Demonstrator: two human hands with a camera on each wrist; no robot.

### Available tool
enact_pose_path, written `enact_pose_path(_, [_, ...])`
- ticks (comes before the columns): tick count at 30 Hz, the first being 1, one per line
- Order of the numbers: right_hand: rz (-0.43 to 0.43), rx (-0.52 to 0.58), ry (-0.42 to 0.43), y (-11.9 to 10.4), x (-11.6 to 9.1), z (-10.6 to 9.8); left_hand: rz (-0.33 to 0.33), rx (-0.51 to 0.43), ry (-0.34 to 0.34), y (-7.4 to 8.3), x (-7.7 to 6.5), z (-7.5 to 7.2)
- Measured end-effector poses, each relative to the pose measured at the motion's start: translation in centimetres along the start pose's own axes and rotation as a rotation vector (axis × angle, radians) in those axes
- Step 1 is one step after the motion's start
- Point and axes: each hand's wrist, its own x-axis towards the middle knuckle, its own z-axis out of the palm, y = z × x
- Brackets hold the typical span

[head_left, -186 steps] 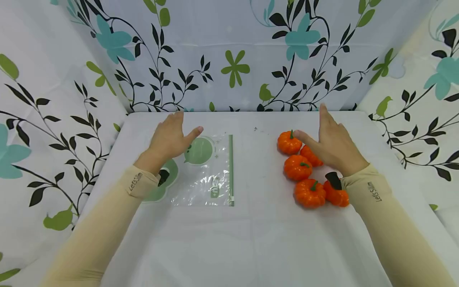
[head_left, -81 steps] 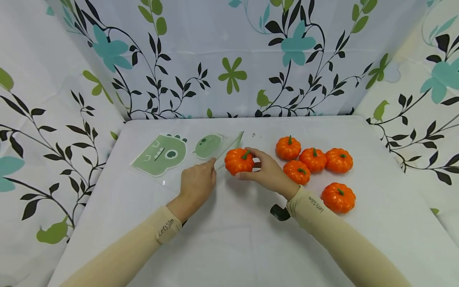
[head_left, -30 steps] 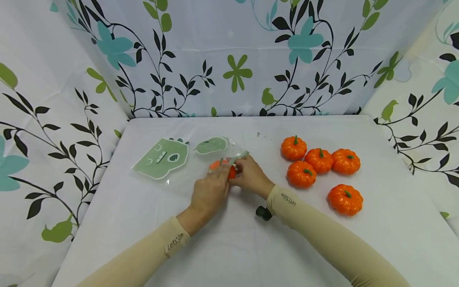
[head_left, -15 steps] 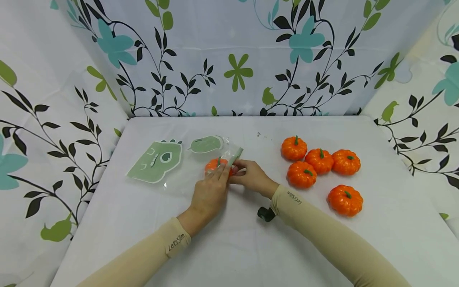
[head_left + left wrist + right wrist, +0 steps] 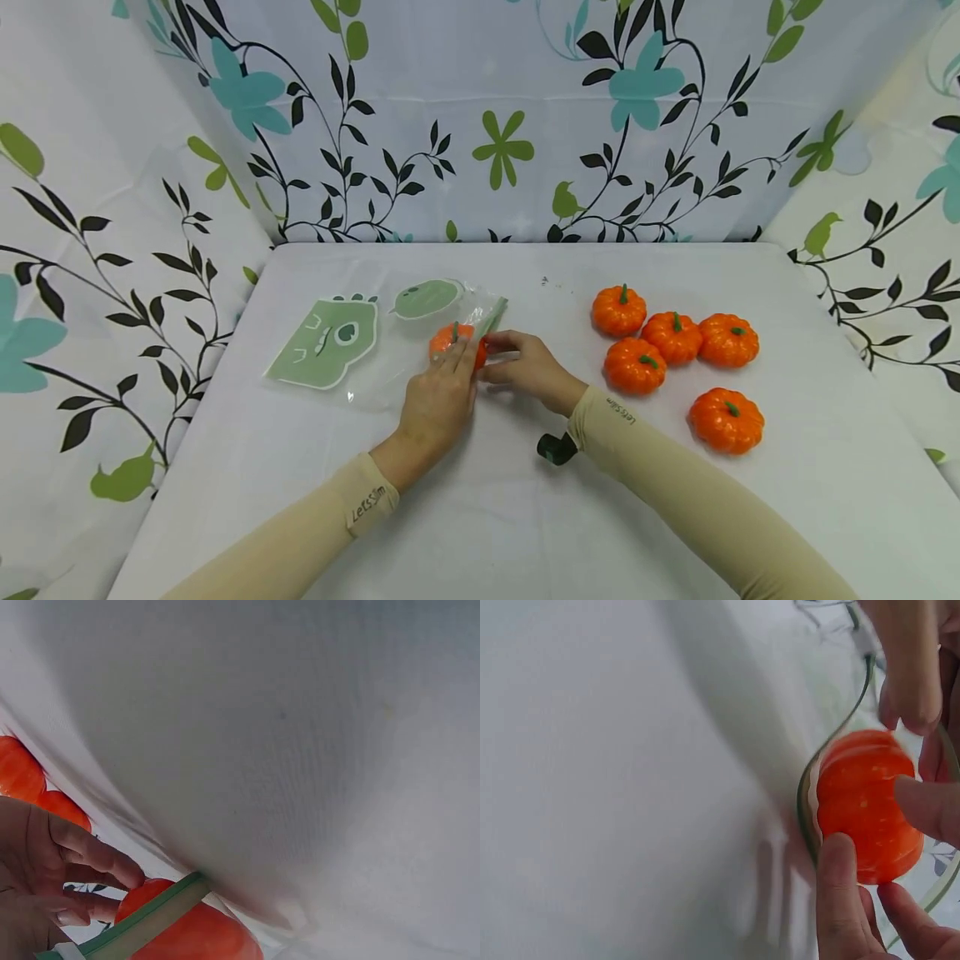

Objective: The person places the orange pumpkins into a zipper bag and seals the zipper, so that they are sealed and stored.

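Observation:
A clear zip bag (image 5: 427, 297) with green cartoon prints lies on the left part of the table, its mouth to the right. In that mouth sits an orange mini pumpkin (image 5: 450, 335), seen partly through the plastic. My left hand (image 5: 438, 408) holds the bag at its mouth, fingers over the pumpkin; its thumb is hidden in the head view. From the right, my right hand (image 5: 536, 371) holds the pumpkin with its fingertips. The right wrist view shows fingers around the pumpkin (image 5: 866, 802). A green zip strip (image 5: 142, 922) crosses the pumpkin in the left wrist view.
Several more orange pumpkins rest to the right: a cluster with one pumpkin (image 5: 617, 311) at its back, and a separate pumpkin (image 5: 727, 421) nearer the front. A black wrist camera (image 5: 557, 449) is under the right sleeve. Patterned curtains (image 5: 502, 150) surround the white table.
Both hands were spread apart at first. The right hand then brought a pumpkin from the right to the bag, and it has gone into the mouth. Lately the bag shifted slightly left.

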Motion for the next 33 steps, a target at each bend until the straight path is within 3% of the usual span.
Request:
enact_pose_path(7, [-0.054,0.084,-0.069,-0.7,-0.4,0.2,0.013,0.008,0.041,-0.2,0.2,0.2])
enact_pose_path(17, [-0.057,0.051,-0.119,-1.2,-0.3,0.9,0.039,-0.028,0.026,-0.2,0.1,0.2])
enact_pose_path(25, [-0.113,0.123,-0.298,-0.7,-0.1,1.4,0.029,-0.017,0.003,-0.1,0.1,0.0])
enact_pose_path(33, [-0.116,0.114,-0.199,-0.4,0.6,1.0,0.024,-0.009,0.005,-0.1,-0.2,0.0])
